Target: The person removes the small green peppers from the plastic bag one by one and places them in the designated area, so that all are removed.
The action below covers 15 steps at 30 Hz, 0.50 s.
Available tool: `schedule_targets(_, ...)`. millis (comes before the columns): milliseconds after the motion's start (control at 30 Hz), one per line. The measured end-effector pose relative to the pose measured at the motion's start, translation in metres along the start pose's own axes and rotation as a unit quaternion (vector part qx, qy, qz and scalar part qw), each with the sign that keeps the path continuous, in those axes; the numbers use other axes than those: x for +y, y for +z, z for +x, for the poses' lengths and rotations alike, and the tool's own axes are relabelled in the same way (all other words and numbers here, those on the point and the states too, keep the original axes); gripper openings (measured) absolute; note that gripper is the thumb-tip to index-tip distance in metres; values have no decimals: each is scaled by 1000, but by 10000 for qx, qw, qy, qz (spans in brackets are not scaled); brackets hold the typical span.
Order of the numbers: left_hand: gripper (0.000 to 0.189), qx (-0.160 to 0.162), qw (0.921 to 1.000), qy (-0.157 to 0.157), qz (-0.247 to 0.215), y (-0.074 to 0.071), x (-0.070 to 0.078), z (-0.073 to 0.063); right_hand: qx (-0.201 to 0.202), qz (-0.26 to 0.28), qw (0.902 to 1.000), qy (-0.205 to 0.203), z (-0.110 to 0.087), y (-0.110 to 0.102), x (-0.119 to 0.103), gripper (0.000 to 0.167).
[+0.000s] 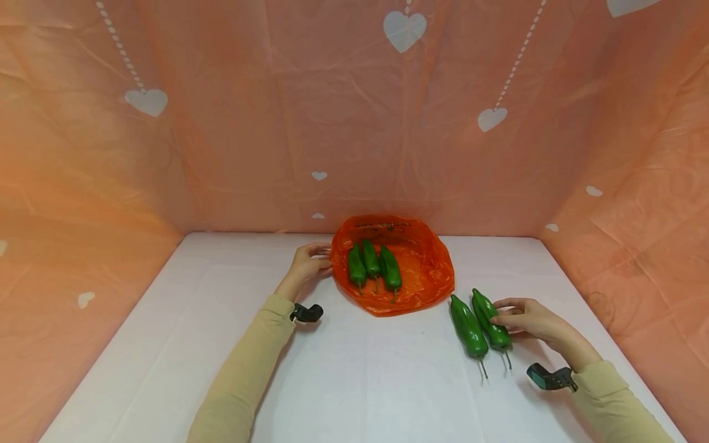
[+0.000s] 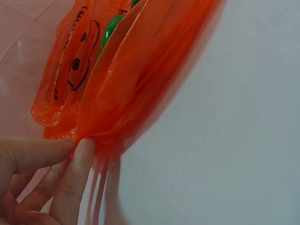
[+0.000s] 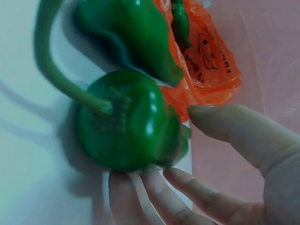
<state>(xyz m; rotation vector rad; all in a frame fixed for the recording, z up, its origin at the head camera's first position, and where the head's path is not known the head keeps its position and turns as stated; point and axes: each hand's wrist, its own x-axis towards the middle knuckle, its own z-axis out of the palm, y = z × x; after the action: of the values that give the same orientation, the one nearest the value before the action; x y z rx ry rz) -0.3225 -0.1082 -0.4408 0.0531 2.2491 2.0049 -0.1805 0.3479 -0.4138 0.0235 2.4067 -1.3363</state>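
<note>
My left hand (image 1: 308,264) pinches the left rim of an orange plastic bag (image 1: 423,289) between thumb and fingers, closer in the left wrist view. The bag lies spread with its mouth upward, and three long green peppers (image 1: 390,269) rest in its left part. To the right, my right hand (image 1: 533,320) holds a green pepper (image 1: 487,314), its thumb over the top and its fingers along the right side. Another green pepper (image 1: 468,327) lies just left of it, stem toward me. In the right wrist view the held pepper (image 3: 122,126) shows its stem end.
A white-covered table (image 1: 365,375) carries everything. Behind it and along both sides hangs an orange sheet (image 1: 354,135) with white hearts. Each wrist wears a small black camera, one (image 1: 307,313) on the left and one (image 1: 551,376) on the right.
</note>
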Motion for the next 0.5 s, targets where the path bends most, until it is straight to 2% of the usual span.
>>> schedule_targets(133, 44, 24, 10000, 29, 18, 0, 0, 0, -1, -46, 10000, -68, -2, -6, -4, 60)
schedule_targets(367, 45, 17, 10000, 51, -77, 0, 1, 0, -58, 245, 9986, -468, -3, -20, -12, 60)
schedule_targets(500, 44, 34, 10000, 44, 14, -1, 0, -1, -72, 270, 9972, -699, -3, -27, -21, 57)
